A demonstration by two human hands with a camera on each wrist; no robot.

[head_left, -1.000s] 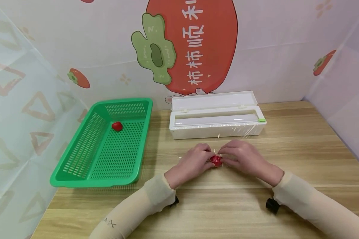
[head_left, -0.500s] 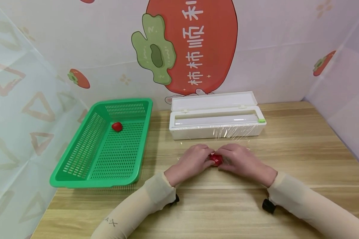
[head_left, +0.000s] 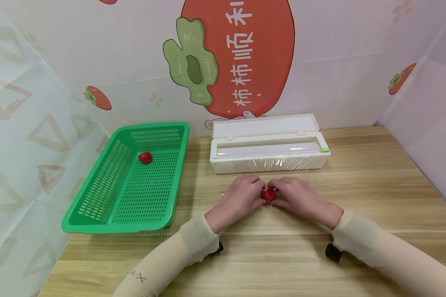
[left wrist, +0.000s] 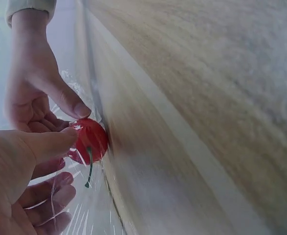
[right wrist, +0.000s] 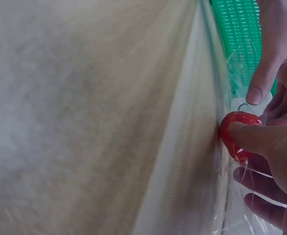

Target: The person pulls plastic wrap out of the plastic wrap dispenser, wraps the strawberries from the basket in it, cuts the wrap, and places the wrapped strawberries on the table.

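Observation:
A small glossy red fruit (head_left: 269, 196) with a thin green stem sits on the table under clear plastic wrap (left wrist: 89, 200). From the left, my left hand (head_left: 241, 196) holds it between thumb and fingers, and the wrap lies around those fingers in the left wrist view. My right hand (head_left: 301, 196) grips the fruit's other side, its thumb (right wrist: 253, 137) pressing the wrapped red skin. The fruit's underside and some fingertips are hidden. The wrap runs back to a white dispenser box (head_left: 271, 163), whose lid stands up with the roll inside.
At the left stands a green plastic basket (head_left: 124, 227) with another red fruit (head_left: 145, 157) inside. Printed cloth walls (head_left: 342, 90) bound the wooden table (head_left: 267, 264) at the back and sides. A green tab (head_left: 325, 149) marks the box's right end.
My right hand has shifted slightly left, closing in on the fruit. The fruit sits a little farther from me. Creases in the wrap before the box have changed; basket and box stay put.

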